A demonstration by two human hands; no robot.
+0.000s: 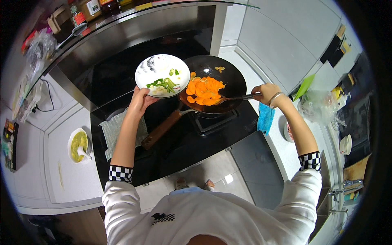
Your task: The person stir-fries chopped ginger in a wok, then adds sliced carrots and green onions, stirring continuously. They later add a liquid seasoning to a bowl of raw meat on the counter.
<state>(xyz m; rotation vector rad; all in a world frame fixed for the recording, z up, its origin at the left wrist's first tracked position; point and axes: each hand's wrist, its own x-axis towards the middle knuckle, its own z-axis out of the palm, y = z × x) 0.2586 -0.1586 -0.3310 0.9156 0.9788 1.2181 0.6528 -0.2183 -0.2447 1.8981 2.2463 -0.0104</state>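
My left hand point(142, 102) grips the rim of a white plate point(147, 79), which is held up beside the wok and overlaps its left edge. Sliced green peppers point(163, 84) lie on the plate along with some pale slices. In my right hand point(266, 92) is the handle of a spatula point(237, 98), its head down among the carrot slices. Those orange carrot slices point(203, 88) are heaped in the left part of a dark wok point(234, 73). A few yellowish pieces point(220, 69) stick to the wok's far wall. The wok's wooden handle point(162, 130) points toward me and left.
The wok sits on a black glass cooktop point(171, 147). Left of it are a pale cloth point(107, 131) and a bowl of yellow soup point(79, 144) with a white spoon. A blue cloth point(265, 119) hangs at the right counter's edge. Jars point(90, 7) line a glass shelf point(122, 13) behind.
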